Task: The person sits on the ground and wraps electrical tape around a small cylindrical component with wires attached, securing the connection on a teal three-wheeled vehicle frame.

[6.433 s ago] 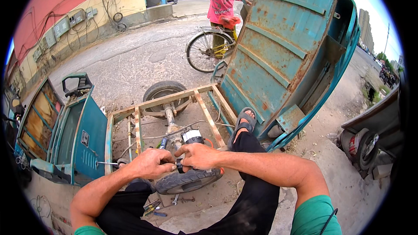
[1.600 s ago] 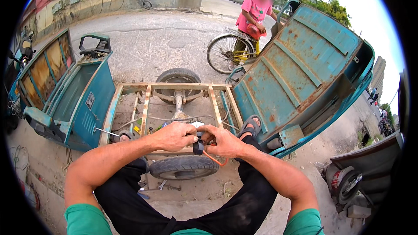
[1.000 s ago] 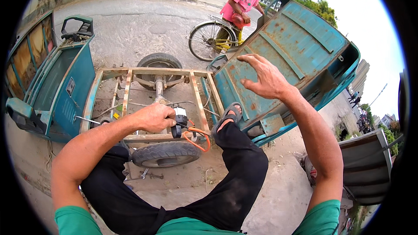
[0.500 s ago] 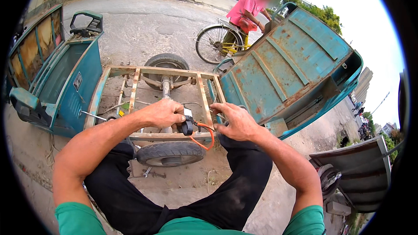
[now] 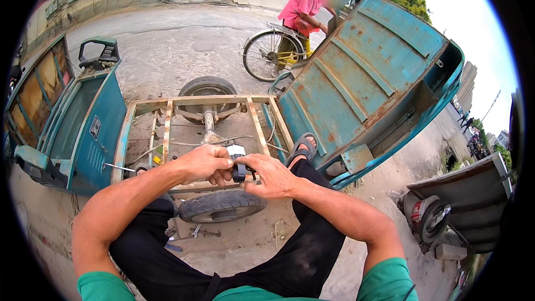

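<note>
My left hand point(image 5: 207, 163) pinches a small black piece point(image 5: 239, 173), rounded like a ring or roll, whose exact kind I cannot make out. On the other side of it, the fingers of my right hand point(image 5: 270, 176) are closed against the same piece. A white part point(image 5: 236, 150) shows just beyond it, between the hands. A short dark end sticks out toward my right fingers. Both hands are above the near side of a metal frame point(image 5: 256, 125) with worn, tan-coloured bars. Below them lies a black tyre point(image 5: 222, 206) at the frame's near edge.
A second wheel point(image 5: 207, 87) sits at the far side. To the left stands a teal body section point(image 5: 95, 128); a rusty teal panel point(image 5: 356, 72) leans at right. Wrenches point(image 5: 196, 231) lie on the ground. A person in pink point(image 5: 301, 5) stands beside a yellow bicycle point(image 5: 287, 56).
My right hand has moved left and closed on the black piece beside my left hand. The orange cord that hung between my hands no longer shows. My sandalled right foot has come into view.
</note>
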{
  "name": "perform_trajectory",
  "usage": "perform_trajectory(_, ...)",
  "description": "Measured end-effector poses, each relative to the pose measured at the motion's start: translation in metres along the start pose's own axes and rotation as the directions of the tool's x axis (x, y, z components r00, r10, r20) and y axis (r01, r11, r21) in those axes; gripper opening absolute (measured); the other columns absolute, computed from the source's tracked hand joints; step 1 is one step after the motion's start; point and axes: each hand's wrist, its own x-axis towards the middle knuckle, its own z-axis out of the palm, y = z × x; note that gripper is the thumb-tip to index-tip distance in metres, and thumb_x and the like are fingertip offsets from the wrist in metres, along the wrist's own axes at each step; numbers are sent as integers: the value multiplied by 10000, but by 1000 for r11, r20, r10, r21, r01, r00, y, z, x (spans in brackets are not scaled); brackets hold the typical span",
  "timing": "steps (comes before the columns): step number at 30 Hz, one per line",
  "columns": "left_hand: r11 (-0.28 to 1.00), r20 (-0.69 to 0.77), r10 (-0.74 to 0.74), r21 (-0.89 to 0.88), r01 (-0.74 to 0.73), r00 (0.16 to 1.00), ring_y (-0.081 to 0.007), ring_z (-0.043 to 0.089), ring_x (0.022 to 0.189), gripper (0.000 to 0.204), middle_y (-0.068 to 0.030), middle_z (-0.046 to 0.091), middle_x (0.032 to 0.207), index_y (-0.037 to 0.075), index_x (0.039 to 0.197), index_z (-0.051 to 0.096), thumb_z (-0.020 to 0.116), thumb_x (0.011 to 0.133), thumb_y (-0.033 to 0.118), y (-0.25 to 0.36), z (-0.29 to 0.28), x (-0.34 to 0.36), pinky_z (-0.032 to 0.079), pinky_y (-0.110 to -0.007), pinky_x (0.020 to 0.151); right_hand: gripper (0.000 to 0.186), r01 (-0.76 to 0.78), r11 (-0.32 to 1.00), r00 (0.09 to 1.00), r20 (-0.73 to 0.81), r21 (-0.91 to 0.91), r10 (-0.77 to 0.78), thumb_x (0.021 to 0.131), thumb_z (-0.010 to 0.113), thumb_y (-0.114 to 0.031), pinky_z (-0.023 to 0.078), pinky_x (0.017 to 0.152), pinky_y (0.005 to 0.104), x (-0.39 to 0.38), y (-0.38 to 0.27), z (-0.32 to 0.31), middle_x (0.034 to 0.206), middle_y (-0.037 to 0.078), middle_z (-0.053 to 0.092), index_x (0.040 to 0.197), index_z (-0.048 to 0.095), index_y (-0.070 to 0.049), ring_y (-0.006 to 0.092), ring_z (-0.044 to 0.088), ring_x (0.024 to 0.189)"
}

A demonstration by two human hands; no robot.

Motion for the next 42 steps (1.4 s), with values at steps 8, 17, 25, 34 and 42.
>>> perform_trajectory(8, 999, -30, -13, -34, 12, 999, -182, 691, 685, 192, -98, 709, 839, 53, 960, 584, 526, 1056, 209, 8, 9, 1, 546, -323, 614, 635, 48, 994, 988, -144, -102, -63, 827, 733, -289, 496, 953, 491, -8, -1, 5, 1225, 214, 641, 1371, 502, -56, 405, 627, 1118)
perform_trajectory(17, 1000, -57, 0, -6, 0, 998, -176, 662, 648, 218, -83, 672, 776, 32, 967, 601, 532, 1052, 220, 11, 9, -2, 532, -314, 576, 564, -60, 996, 991, -119, 71, 68, 868, 645, -288, 479, 970, 484, -5, -13, -3, 1163, 219, 639, 1343, 504, -19, 406, 625, 1099)
perform_trajectory(25, 999, -61, 34, -4, -35, 998, -170, 652, 649, 204, -78, 668, 777, 28, 974, 601, 524, 1047, 202, 12, 7, -4, 533, -309, 586, 464, 19, 981, 991, -133, 194, 8, 883, 623, -197, 505, 964, 463, -2, -5, -4, 1198, 221, 651, 1304, 557, -14, 415, 636, 1120)
perform_trajectory(34, 996, -74, 89, 15, -88, 993, -153, 645, 648, 223, -74, 668, 774, 18, 960, 621, 555, 1043, 214, 15, 9, -5, 526, -295, 593, 246, 40, 993, 931, -366, 111, 4, 868, 635, 26, 572, 781, 417, 7, -12, 2, 998, 181, 707, 1107, 673, -19, 375, 705, 924)
perform_trajectory(42, 980, -28, 176, 104, -172, 984, -114, 633, 706, 220, -36, 658, 782, 46, 946, 625, 579, 1041, 239, 24, -3, -15, 529, -276, 657, 197, -39, 942, 939, -310, 332, 148, 1048, 580, -179, 552, 731, 354, 1, -11, -4, 891, 147, 697, 1131, 605, -2, 208, 695, 804)
